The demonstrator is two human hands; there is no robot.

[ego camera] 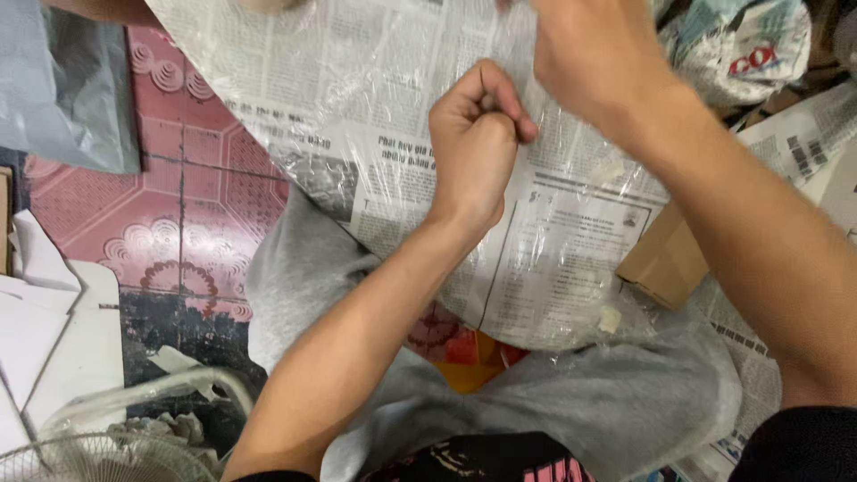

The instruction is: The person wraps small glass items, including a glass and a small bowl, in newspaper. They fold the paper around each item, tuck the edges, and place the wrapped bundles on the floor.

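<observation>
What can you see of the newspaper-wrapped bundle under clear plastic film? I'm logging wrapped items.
The newspaper-wrapped bundle under clear plastic film is large and flat-looking, its glossy film wrinkled, with small tape bits near its lower edge. It rests tilted across the person's grey-clad lap. The left hand, fisted, presses its middle; the right hand grips near its top.

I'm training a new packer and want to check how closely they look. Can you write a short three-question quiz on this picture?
1. True or false: the left hand is a closed fist resting on the newspaper-wrapped bundle.
2. What covers the bundle's newspaper? A) clear plastic film B) cloth C) foil
3. Which thing lies at the bundle's right edge, under the right hand's forearm?

Key: 1 true; 2 A; 3 a brown cardboard box.
</observation>
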